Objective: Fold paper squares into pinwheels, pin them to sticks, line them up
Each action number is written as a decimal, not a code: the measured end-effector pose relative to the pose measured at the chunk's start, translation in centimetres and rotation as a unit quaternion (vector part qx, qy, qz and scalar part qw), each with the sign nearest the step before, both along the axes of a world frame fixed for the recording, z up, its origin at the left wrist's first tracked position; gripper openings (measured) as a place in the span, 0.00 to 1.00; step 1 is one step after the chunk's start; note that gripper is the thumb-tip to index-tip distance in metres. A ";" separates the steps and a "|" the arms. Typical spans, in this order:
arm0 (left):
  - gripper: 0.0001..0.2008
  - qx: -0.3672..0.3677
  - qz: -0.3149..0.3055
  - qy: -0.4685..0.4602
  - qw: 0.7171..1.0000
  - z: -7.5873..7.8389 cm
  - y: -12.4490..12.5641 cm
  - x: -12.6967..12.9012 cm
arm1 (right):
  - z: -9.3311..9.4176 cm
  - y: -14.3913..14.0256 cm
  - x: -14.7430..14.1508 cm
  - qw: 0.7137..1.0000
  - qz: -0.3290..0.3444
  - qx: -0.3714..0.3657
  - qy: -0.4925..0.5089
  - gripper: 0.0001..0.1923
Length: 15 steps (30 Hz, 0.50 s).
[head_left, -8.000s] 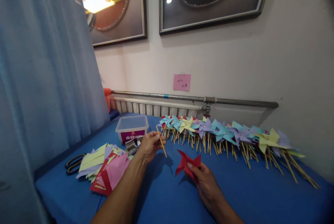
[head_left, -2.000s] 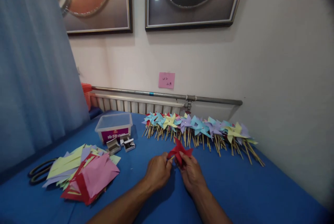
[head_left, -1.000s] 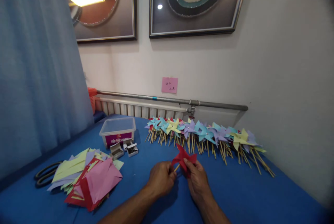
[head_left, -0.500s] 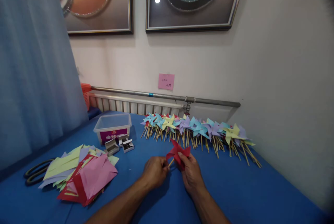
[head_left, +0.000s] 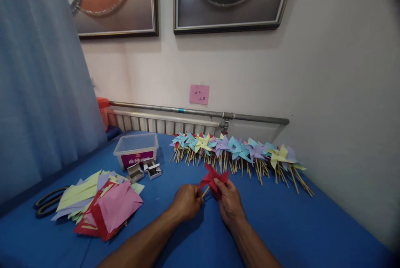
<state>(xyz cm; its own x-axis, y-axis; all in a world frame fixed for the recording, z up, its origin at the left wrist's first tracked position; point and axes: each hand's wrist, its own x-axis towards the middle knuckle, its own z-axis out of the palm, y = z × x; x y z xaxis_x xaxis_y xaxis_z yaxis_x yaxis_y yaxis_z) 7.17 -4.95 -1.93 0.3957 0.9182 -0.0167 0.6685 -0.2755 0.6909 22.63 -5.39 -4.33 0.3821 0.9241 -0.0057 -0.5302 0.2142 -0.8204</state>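
The left hand (head_left: 186, 205) is closed on a thin wooden stick (head_left: 205, 192), pinching it near its upper end. The right hand (head_left: 229, 202) grips the red paper pinwheel (head_left: 214, 178), fingers curled behind the folded blades, thumb on the front. The pinwheel sits just above both sets of fingertips, with the stick's tip touching its back. The step in hand looks like fixing the wheel to the stick; next, the pin probably needs firm pressure straight through the centre without crushing the blades. Beyond the fingers lies a row of finished pinwheels (head_left: 237, 151); to the left, cut paper squares (head_left: 106, 205) and small pin boxes (head_left: 146, 171).
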 end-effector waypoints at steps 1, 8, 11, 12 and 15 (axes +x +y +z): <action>0.08 0.000 0.000 -0.003 1.000 0.0 0.0 0.0 | -0.1 0.0 0.0 1.000 -0.001 0.001 -0.003 0.19; 0.07 0.008 0.005 -0.024 1.000 -0.1 -0.1 0.1 | -0.4 0.3 0.2 1.000 -0.001 -0.002 -0.001 0.19; 0.07 0.007 0.006 -0.033 0.999 -0.1 0.0 0.1 | -0.5 0.4 0.2 1.000 -0.003 -0.005 0.001 0.20; 0.07 0.007 0.005 -0.035 0.999 -0.2 0.0 0.1 | -0.5 0.4 0.2 1.000 -0.001 -0.006 0.000 0.20; 0.07 0.012 0.001 -0.039 0.999 -0.4 0.1 0.0 | -0.3 0.3 0.2 1.000 0.006 -0.006 -0.008 0.20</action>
<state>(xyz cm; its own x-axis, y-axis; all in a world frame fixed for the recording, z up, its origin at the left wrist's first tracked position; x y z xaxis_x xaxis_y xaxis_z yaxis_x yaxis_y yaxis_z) 7.22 -4.86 -2.37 0.3932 0.9187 0.0365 0.6134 -0.2916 0.7339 22.79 -5.09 -4.63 0.3708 0.9286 -0.0120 -0.5202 0.1970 -0.8310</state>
